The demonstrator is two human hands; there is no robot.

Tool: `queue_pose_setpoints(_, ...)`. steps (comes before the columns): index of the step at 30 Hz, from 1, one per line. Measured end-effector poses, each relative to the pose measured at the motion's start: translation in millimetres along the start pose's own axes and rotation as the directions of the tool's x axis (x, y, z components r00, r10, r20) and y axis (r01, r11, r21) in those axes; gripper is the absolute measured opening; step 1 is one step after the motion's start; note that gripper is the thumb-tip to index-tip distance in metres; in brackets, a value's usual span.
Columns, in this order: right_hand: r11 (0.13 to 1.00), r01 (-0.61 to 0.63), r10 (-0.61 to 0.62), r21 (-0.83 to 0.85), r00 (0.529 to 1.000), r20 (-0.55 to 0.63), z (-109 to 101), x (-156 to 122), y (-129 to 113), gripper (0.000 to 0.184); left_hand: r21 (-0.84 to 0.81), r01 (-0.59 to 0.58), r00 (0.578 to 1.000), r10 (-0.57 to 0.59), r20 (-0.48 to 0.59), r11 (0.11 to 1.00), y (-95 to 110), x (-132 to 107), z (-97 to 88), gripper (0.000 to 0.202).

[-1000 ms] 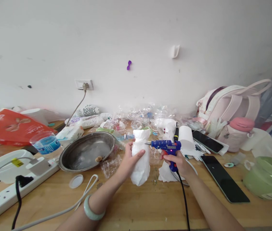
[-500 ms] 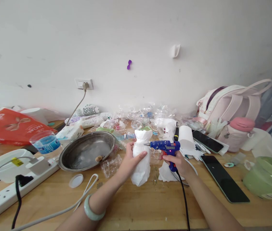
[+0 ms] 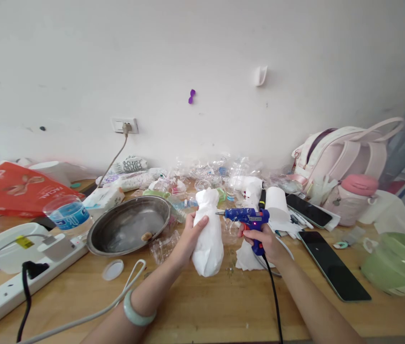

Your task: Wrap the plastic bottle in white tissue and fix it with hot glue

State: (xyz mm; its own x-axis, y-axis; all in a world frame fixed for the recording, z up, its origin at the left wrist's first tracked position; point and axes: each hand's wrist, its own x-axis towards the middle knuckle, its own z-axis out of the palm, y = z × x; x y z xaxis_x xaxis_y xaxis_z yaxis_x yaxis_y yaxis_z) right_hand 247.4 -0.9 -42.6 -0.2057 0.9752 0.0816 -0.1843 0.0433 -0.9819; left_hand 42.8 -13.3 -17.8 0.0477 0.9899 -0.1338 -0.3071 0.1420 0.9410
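My left hand (image 3: 190, 235) is wrapped round a white, paper-covered, bottle-shaped form (image 3: 208, 241), thumb across its front. The form has a pinched neck and a flared top, and it leans slightly to the left. In my right hand (image 3: 264, 239) is a blue hot glue gun (image 3: 246, 217), fingers round its handle and near the red trigger. Its metal nozzle points left and ends close to the form's neck; whether it touches, I cannot tell. A small red light glows on the gun's body, and a black cord runs down from the handle.
Left of my hands are a metal basin (image 3: 130, 224), a white power strip (image 3: 26, 282) and a round lid (image 3: 113, 270). To the right lie a phone (image 3: 334, 265), a paper roll (image 3: 277, 203) and a green container (image 3: 398, 263). Clear plastic clutter (image 3: 209, 169) lines the wall.
The paper-covered form has turned and tilted in my left hand, its top moving left. My left thumb sits higher on it. The glue gun has barely shifted.
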Motion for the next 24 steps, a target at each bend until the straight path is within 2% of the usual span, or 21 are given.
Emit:
queue_pose_setpoints(3, 1.0, 0.003, -0.003, -0.006, 1.0, 0.005, 1.2, 0.3, 1.0, 0.011, -0.007, -0.005, 0.999, 0.005, 0.052, 1.0, 0.4, -1.7, 1.1, 0.047)
queue_pose_setpoints(9, 1.0, 0.004, -0.002, 0.025, 0.998, -0.06, 3.5, 2.3, 3.1, 0.012, 0.001, -0.007, 0.992, 0.006, 0.124, 1.0, 0.4, -2.7, 1.1, 0.042)
queue_pose_setpoints(15, 0.997, 0.026, -0.019, 0.071, 0.995, -0.093, 3.3, 0.9, 0.0, 0.011, -0.048, -0.015, 0.994, 0.02, 0.108, 0.999, -3.4, 0.5, -2.1, 0.049)
queue_pose_setpoints(21, 0.997, -0.017, 0.018, 0.074, 1.0, -0.012, 5.6, -1.6, -4.4, 0.01, -0.137, 0.046, 0.993, -0.03, 0.115, 0.989, -9.2, 4.2, -5.6, 0.051)
queue_pose_setpoints(24, 0.995, -0.037, 0.041, 0.089, 0.998, -0.037, 6.6, -0.2, -4.6, 0.012, -0.138, 0.09, 0.988, -0.071, 0.14, 0.986, -11.4, 3.6, -6.0, 0.051)
